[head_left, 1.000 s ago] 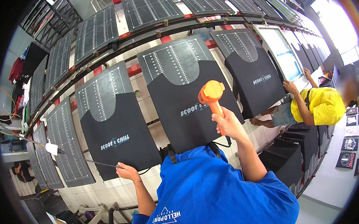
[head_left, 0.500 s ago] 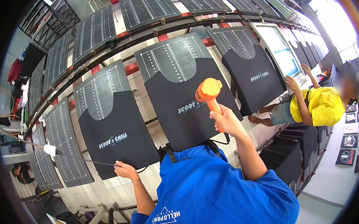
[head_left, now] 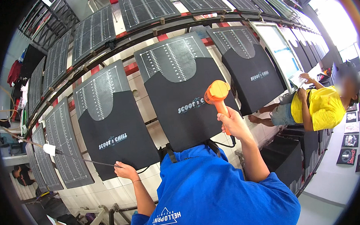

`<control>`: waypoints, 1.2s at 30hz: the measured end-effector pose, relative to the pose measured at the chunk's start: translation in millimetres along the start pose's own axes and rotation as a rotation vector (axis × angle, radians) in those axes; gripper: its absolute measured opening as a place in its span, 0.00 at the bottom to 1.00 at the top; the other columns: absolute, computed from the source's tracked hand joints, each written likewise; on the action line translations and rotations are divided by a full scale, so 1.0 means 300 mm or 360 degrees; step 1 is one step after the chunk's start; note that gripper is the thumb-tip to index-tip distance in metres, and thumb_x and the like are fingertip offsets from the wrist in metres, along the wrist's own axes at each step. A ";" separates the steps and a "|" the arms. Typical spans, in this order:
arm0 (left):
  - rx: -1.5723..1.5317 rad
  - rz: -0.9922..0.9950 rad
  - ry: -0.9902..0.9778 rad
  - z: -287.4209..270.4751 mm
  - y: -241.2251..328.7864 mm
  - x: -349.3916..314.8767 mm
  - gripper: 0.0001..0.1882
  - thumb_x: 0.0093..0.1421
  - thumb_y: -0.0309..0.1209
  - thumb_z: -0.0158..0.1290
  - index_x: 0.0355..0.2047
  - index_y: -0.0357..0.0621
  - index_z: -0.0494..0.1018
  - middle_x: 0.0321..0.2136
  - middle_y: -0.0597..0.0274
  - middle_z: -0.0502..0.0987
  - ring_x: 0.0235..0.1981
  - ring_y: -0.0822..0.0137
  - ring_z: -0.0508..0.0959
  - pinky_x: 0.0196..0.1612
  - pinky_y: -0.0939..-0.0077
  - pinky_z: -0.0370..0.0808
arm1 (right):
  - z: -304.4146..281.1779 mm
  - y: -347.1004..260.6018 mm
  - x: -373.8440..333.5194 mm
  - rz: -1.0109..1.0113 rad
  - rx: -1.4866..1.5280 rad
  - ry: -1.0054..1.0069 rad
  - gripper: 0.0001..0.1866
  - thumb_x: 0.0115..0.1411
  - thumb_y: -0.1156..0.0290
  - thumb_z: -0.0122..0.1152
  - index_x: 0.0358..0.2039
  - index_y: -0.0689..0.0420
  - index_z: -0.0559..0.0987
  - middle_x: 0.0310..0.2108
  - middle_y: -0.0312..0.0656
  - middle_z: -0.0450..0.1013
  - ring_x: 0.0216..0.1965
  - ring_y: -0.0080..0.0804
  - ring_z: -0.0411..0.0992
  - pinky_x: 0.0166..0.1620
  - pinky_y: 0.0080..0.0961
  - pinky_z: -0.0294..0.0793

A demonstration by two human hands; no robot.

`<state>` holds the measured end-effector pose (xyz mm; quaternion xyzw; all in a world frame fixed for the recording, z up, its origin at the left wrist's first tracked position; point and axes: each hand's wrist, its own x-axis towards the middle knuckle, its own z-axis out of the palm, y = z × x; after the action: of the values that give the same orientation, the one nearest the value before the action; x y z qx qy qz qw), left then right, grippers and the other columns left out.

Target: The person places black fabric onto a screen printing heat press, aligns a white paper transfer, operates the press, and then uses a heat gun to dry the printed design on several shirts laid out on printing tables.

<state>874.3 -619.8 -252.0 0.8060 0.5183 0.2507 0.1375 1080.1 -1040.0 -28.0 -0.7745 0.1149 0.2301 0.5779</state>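
The right hand has its fingers wrapped around the orange heat gun, which is over a printed black cloth. The left hand pinches with its fingers a dark cord.

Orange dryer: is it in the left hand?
No, the right hand grips the orange dryer, while the left hand holds a dark cord.

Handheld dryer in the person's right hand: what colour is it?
The handheld dryer is orange; it shows best in the head view.
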 end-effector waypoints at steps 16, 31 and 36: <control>0.0034 -0.0019 0.0010 0.000 -0.007 -0.001 0.26 0.69 0.43 0.39 0.39 0.26 0.73 0.36 0.38 0.76 0.40 0.41 0.73 0.46 0.51 0.66 | -0.052 0.017 0.011 0.0002 0.0012 0.0245 0.15 0.64 0.64 0.55 0.45 0.62 0.72 0.29 0.36 0.71 0.18 0.17 0.67 0.21 0.18 0.71; 0.0055 0.0002 -0.0025 -0.001 -0.014 0.001 0.25 0.69 0.42 0.38 0.39 0.28 0.74 0.37 0.40 0.77 0.41 0.42 0.73 0.46 0.51 0.65 | -0.078 0.019 0.024 -0.0012 0.0128 0.0223 0.14 0.64 0.63 0.54 0.43 0.60 0.72 0.29 0.34 0.70 0.19 0.18 0.67 0.23 0.18 0.72; 0.0064 -0.0019 0.0005 0.004 -0.024 -0.001 0.25 0.69 0.42 0.39 0.39 0.28 0.74 0.36 0.40 0.77 0.41 0.42 0.73 0.46 0.51 0.65 | -0.079 0.014 0.023 -0.0010 0.0302 0.0030 0.14 0.65 0.63 0.54 0.43 0.61 0.72 0.29 0.35 0.70 0.19 0.17 0.67 0.23 0.18 0.72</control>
<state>869.4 -616.9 -256.6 0.8051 0.5281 0.2407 0.1220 1089.5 -1063.2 -29.5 -0.7187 0.1391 0.2090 0.6484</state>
